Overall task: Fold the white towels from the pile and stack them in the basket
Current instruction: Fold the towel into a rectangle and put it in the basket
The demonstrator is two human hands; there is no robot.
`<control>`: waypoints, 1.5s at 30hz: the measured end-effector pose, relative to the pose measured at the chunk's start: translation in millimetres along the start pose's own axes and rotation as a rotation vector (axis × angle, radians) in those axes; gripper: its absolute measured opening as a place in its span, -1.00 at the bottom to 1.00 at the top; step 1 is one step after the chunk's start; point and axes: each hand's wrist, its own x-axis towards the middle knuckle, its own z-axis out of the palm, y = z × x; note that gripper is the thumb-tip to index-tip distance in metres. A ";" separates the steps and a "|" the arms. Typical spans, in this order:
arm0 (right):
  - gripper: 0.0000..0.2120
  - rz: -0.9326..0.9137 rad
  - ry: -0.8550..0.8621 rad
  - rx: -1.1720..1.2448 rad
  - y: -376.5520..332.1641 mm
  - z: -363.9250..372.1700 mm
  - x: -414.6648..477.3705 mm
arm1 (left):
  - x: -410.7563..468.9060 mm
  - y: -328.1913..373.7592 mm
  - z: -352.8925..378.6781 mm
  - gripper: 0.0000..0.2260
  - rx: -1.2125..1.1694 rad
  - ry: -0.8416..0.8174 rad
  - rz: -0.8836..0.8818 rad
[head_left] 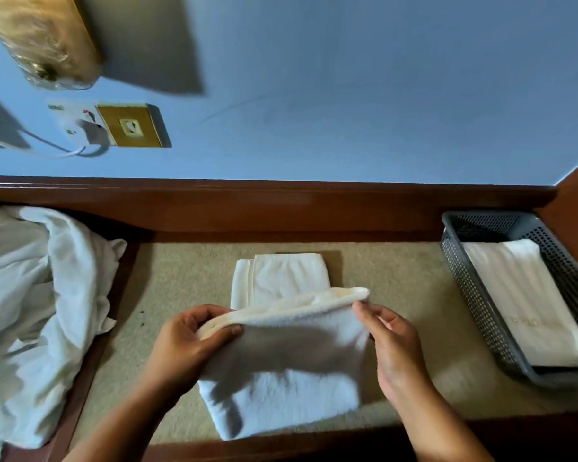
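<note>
White towel (pixel 281 361), centre of the beige tabletop (pixel 181 278): your left hand (pixel 181 345) and right hand (pixel 394 348) each pinch one end of its raised fold, the left thumb on the near face, while its far part lies flat. Unfolded white pile (pixel 30 295) lies rumpled at left. Grey mesh basket (pixel 474 288), at right and well apart from your hands, holds one folded towel (pixel 528 305).

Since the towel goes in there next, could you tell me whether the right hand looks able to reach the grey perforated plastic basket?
Probably yes: nothing lies on the beige tabletop between the right hand, pinching the half-folded white towel, and the open-topped grey perforated plastic basket.
</note>
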 end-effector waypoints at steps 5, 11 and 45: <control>-0.90 0.000 0.026 -0.095 5.4 16.5 46.9 | 54.9 4.2 1.2 -0.94 0.016 -0.011 -0.060; -0.80 0.016 0.114 -0.192 27.5 43.2 123.6 | 144.8 -7.8 11.4 -0.90 0.059 -0.022 -0.151; -0.28 0.429 0.038 -0.713 116.1 99.7 247.5 | 248.7 -127.3 29.0 -0.45 0.028 -0.005 -0.531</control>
